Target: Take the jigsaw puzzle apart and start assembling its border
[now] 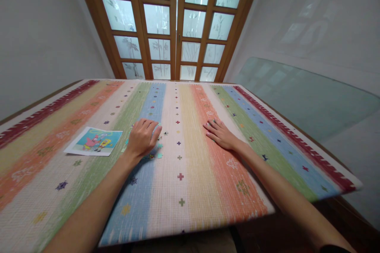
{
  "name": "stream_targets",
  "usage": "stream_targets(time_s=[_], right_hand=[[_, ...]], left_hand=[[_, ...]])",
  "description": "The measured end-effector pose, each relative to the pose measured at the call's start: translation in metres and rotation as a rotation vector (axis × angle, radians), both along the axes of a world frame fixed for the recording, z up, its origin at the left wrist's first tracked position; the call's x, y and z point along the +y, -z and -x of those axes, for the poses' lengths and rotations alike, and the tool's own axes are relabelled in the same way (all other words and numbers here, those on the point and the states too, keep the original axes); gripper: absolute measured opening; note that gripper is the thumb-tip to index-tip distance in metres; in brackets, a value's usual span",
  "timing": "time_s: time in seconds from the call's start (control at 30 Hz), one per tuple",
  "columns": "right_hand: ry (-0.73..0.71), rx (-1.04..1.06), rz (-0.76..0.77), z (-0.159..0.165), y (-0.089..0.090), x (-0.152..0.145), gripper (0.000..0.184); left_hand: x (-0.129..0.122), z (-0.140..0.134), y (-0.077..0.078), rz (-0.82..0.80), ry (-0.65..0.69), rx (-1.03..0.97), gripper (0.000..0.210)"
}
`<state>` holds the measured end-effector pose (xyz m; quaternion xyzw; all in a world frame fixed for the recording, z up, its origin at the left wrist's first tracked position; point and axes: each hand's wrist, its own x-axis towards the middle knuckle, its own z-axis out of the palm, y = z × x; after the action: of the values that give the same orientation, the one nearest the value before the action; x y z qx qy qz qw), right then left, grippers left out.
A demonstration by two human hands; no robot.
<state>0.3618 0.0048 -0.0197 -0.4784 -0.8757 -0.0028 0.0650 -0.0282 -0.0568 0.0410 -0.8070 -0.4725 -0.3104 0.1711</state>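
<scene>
My left hand (144, 136) rests on a blue stripe of the cloth with its fingers curled down over a cluster of small teal jigsaw pieces (160, 155). Some pieces show past the thumb and below the palm; whatever lies inside the curled fingers is hidden. To the left of that hand lies a printed picture card (84, 141) with a pink and a yellow cartoon figure on teal. My right hand (219, 133) lies flat on an orange stripe, fingers spread. Small teal bits show at its fingertips, too covered to make out.
A striped, patterned cloth (198, 197) covers the wide table, whose near edge runs just in front of me. Beyond the far edge stand wooden doors (175, 39) with frosted panes. A pale glass panel (297, 95) leans by the right wall.
</scene>
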Motion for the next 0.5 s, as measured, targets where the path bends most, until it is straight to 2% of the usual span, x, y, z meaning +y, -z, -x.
stream_targets(time_s=[0.27, 0.4, 0.5], right_hand=[[0.069, 0.039, 0.024, -0.003, -0.009, 0.009, 0.059], [0.006, 0.036, -0.009, -0.003, -0.01, 0.005, 0.062], [-0.051, 0.014, -0.008, -0.003, -0.007, 0.003, 0.063]], left_hand=[[0.013, 0.034, -0.007, -0.085, -0.175, -0.131, 0.042], [0.021, 0.059, -0.011, -0.069, -0.228, -0.179, 0.047], [0.028, 0.081, -0.012, -0.006, -0.208, -0.285, 0.048]])
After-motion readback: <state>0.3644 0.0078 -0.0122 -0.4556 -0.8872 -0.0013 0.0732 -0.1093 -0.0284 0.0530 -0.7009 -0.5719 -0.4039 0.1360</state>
